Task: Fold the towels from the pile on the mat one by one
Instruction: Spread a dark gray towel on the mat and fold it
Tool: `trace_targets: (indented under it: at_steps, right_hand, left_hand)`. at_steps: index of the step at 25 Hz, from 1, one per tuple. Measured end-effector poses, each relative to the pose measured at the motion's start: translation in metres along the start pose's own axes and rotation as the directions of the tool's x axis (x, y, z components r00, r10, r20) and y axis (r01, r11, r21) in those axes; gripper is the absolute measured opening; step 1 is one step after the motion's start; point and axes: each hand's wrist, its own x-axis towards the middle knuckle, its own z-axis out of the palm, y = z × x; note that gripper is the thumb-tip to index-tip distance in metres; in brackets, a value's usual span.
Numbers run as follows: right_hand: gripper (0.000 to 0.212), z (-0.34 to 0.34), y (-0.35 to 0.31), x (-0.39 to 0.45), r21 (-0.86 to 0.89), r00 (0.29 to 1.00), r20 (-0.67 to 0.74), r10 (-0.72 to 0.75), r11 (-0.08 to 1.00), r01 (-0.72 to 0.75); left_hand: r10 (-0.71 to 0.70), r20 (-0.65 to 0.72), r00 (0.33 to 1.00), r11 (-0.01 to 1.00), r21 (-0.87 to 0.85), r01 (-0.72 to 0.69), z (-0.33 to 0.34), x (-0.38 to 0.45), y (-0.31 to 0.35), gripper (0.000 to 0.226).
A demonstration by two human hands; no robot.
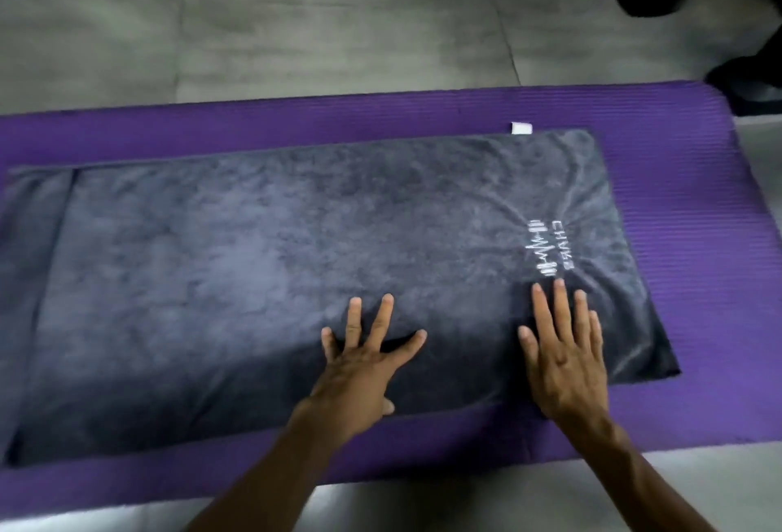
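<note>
we press both flat, spread hands, left hand (364, 356) and right hand (565, 351), on the grey towel (262, 277); its long axis runs left-right across the purple mat (677, 176), and the right hand is nearer the right end.

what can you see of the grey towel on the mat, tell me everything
The grey towel is a dark, plush, velvety-looking cloth spread flat and lengthwise on the purple mat. White embroidery, a zigzag logo with lettering, sits near its right end, and a small white tag pokes out at the far edge. At its left end a narrow strip looks doubled over. The left hand and right hand press flat on its near part, fingers spread.
</note>
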Motion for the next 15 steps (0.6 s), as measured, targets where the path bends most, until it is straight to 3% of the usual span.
trace_targets:
  at_steps: [1, 2, 4, 6, 8, 10, 12, 15]
  right_hand:
    - [0.061, -0.001, -0.024, -0.002, 0.023, 0.996, -0.012, -0.086, 0.996, 0.086]
    - [0.059, 0.001, -0.056, -0.007, 0.051, 0.976, -0.03, -0.214, 0.975, 0.215]
    - [0.056, 0.001, -0.126, -0.016, 0.066, 0.86, -0.041, -0.508, 0.858, 0.51]
    - [0.055, 0.008, -0.186, -0.021, 0.018, 0.688, -0.022, -0.725, 0.688, 0.726]
    - [0.055, 0.023, -0.243, -0.022, 0.015, 0.571, -0.005, -0.821, 0.571, 0.821]
    - [0.057, 0.041, -0.275, -0.013, 0.013, 0.567, 0.04, -0.823, 0.568, 0.823]
    - [0.059, 0.056, -0.286, -0.004, -0.009, 0.582, 0.098, -0.808, 0.584, 0.812]
    - [0.062, 0.065, -0.283, -0.004, -0.016, 0.583, 0.074, -0.809, 0.583, 0.812]
  left_hand:
    - [0.024, -0.102, 0.995, 0.999, -0.034, -0.027, 0.005, -0.002, 0.0, 0.086]
    - [0.05, -0.291, 0.955, 0.995, -0.071, -0.073, 0.01, -0.01, -0.007, 0.07]
    - [-0.023, -0.62, 0.784, 0.967, -0.211, -0.139, 0.022, -0.034, -0.036, 0.042]
    - [-0.254, -0.759, 0.6, 0.917, -0.387, -0.102, 0.024, -0.063, -0.087, 0.034]
    - [-0.508, -0.739, 0.442, 0.84, -0.538, 0.067, 0.022, -0.105, -0.16, 0.036]
    - [-0.678, -0.668, 0.306, 0.735, -0.621, 0.273, 0.025, -0.148, -0.236, 0.049]
    - [-0.786, -0.566, 0.25, 0.612, -0.654, 0.445, 0.04, -0.186, -0.297, 0.062]
    - [-0.894, -0.402, 0.196, 0.446, -0.761, 0.471, 0.062, -0.209, -0.337, 0.072]
